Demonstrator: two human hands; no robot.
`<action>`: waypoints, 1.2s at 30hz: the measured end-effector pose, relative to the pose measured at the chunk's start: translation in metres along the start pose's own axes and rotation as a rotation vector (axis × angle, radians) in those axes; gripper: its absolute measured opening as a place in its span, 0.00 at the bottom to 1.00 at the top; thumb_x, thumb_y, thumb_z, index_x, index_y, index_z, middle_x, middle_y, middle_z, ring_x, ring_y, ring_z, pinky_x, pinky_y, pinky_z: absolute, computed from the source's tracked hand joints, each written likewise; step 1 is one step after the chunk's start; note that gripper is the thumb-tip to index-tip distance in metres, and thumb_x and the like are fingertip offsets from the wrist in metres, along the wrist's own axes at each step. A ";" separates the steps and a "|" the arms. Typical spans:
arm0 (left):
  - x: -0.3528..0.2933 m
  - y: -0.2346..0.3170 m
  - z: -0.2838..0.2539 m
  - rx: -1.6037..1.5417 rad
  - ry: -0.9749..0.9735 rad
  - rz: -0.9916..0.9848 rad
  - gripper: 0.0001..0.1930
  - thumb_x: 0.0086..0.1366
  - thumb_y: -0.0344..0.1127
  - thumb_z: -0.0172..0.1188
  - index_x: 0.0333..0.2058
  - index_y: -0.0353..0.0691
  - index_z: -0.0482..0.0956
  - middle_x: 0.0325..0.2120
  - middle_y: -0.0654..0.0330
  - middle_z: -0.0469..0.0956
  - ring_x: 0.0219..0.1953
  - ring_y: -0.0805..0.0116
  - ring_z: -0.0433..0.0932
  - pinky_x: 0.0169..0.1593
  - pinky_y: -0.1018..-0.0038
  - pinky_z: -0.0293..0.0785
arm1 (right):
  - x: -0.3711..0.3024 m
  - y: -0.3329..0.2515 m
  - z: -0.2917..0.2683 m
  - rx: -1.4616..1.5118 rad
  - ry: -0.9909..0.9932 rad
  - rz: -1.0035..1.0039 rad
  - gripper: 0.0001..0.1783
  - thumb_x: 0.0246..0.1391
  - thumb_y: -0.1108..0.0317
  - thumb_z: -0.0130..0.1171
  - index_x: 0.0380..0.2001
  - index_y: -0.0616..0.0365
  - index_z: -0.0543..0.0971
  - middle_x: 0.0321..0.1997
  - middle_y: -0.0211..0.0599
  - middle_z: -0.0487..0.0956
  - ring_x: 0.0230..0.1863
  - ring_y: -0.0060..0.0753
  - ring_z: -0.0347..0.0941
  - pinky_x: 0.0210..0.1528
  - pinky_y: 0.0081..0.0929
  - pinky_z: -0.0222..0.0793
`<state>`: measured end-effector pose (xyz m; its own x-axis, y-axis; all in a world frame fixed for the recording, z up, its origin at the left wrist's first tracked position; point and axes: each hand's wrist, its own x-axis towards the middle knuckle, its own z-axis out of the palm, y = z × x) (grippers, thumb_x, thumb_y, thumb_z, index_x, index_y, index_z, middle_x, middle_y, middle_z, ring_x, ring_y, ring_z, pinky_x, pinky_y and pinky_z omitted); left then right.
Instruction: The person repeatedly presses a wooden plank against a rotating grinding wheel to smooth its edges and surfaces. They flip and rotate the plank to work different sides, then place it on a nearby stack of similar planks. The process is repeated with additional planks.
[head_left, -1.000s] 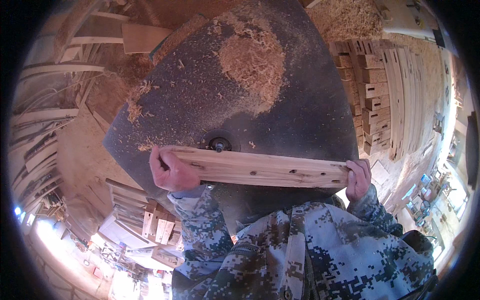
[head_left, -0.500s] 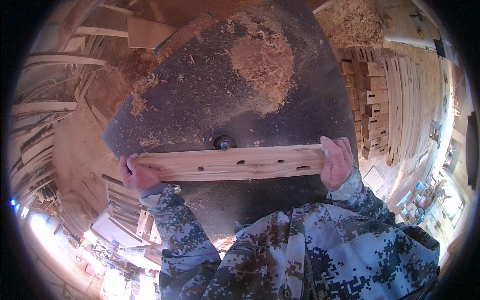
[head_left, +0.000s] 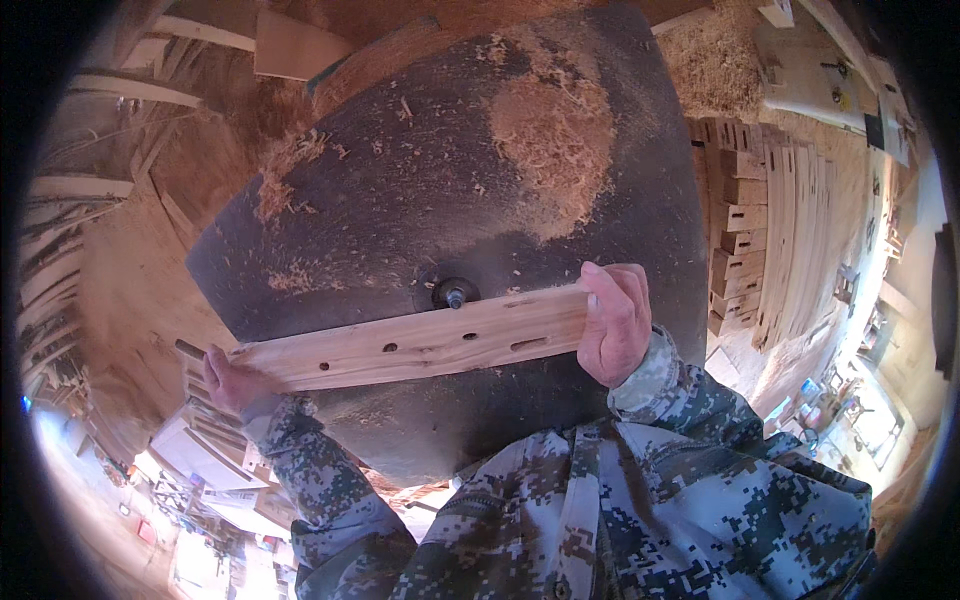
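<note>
A pale wooden board with several mortise holes and slots along its face lies across the near part of a dark machine table. Its left end is gripped by my left hand, which reaches past the table's edge. My right hand is closed around the other end, thumb on the near face. The board slants, its right end farther from me than its left. Just beyond the board's far edge, a metal cutter spindle sticks up from a round opening in the table.
Wood shavings lie in a heap on the dark table and along its left edge. Beyond its right side stand stacked slotted blocks and long boards. Curved wooden pieces are piled at far left. Sawdust covers the floor.
The board has shifted left and tilted, its left end coming nearer to me. Both hands moved left with it, still gripping the ends. The view has turned slightly.
</note>
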<state>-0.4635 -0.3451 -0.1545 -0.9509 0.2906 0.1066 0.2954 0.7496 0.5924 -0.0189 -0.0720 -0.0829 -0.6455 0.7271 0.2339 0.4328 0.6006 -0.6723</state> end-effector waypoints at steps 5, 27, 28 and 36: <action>-0.005 -0.025 -0.024 -0.079 -0.095 -0.272 0.14 0.76 0.36 0.56 0.46 0.30 0.83 0.38 0.57 0.82 0.35 0.71 0.76 0.39 0.74 0.74 | 0.014 -0.010 0.009 -0.001 -0.046 -0.026 0.38 0.47 0.88 0.56 0.66 0.63 0.71 0.45 0.49 0.79 0.44 0.54 0.75 0.48 0.48 0.75; -0.045 -0.121 -0.072 -0.131 -0.093 -0.291 0.09 0.64 0.28 0.60 0.42 0.32 0.81 0.40 0.46 0.84 0.42 0.52 0.84 0.47 0.69 0.81 | 0.014 -0.022 0.028 0.042 -0.072 -0.067 0.25 0.64 0.86 0.48 0.63 0.61 0.69 0.50 0.47 0.79 0.45 0.48 0.75 0.50 0.46 0.75; -0.046 -0.121 -0.077 -0.068 -0.089 -0.237 0.11 0.65 0.30 0.60 0.44 0.33 0.81 0.40 0.48 0.84 0.41 0.54 0.84 0.45 0.69 0.80 | 0.014 -0.023 0.031 0.045 -0.062 -0.073 0.25 0.64 0.85 0.48 0.63 0.61 0.69 0.50 0.47 0.79 0.46 0.48 0.75 0.50 0.45 0.74; -0.045 -0.095 -0.077 -0.362 0.130 -0.769 0.24 0.71 0.42 0.58 0.59 0.31 0.81 0.46 0.56 0.84 0.41 0.65 0.82 0.38 0.72 0.76 | 0.022 -0.027 0.048 0.080 -0.022 -0.112 0.25 0.65 0.85 0.48 0.64 0.61 0.68 0.51 0.47 0.79 0.45 0.48 0.76 0.48 0.46 0.75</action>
<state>-0.4557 -0.4753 -0.1544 -0.8846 -0.3071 -0.3511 -0.4616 0.4677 0.7538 -0.0749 -0.0883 -0.0936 -0.7012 0.6487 0.2958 0.3061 0.6486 -0.6969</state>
